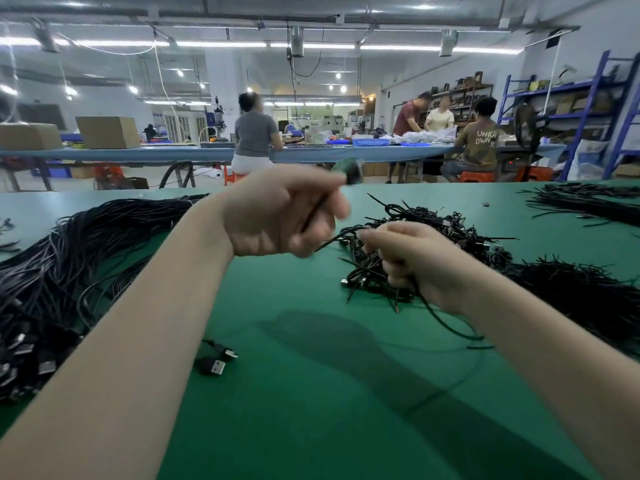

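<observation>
The green worktop (pixel 311 393) fills the near half of a strip-lit workshop, with other workers at a long bench (pixel 173 154) behind. Along its left edge lie heaped cables (pixel 69 258), stock within easy reach. At mid-right sits a pile (pixel 433 220) of coiled ones, likely finished. Over the middle, the right hand (pixel 422 265) is clenched round a coiled cable (pixel 446 323) to steady it, while the left hand (pixel 277 213) pinches a thin strand (pixel 313 211) taut, seemingly to bind it. A USB plug (pixel 213 366) lies nearer the front edge.

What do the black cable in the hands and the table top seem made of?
Cable: thin wire in a matte black jacket, probably soft plastic or rubber, since it curves loosely. Table top: smooth green mat, likely rubber or vinyl, with a faint sheen.
</observation>
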A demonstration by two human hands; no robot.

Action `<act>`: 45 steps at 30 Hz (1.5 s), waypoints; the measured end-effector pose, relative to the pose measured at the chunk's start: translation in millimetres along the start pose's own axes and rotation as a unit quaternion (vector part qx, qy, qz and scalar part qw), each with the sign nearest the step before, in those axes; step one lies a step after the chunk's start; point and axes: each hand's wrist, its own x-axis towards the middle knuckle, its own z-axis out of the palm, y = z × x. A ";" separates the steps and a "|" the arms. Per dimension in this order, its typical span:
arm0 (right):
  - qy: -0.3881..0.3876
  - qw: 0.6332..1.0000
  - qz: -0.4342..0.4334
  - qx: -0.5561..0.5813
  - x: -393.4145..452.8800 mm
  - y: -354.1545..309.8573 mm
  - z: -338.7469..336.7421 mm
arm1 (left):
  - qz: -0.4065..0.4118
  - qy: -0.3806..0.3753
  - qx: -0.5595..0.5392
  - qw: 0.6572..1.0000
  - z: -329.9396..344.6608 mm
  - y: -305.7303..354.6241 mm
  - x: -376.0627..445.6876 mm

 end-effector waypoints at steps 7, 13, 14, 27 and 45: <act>0.039 0.996 -0.085 -0.002 -4.6 -28.0 13.4 | 0.033 0.251 0.113 0.961 10.6 -14.5 32.2; -0.209 0.978 0.009 -0.011 -12.2 5.0 32.0 | 0.244 0.185 -0.286 0.908 5.8 12.8 13.3; -0.204 0.978 0.027 -0.045 -11.7 10.6 30.1 | 0.254 0.148 -0.290 0.911 4.1 16.9 5.1; -0.019 0.995 -0.090 0.045 -2.0 -18.5 20.3 | 0.083 0.262 -0.015 0.961 13.7 -7.5 29.3; 0.047 0.992 -0.056 -0.101 -7.0 -31.7 11.8 | 0.011 0.263 0.103 0.959 15.1 -11.8 29.3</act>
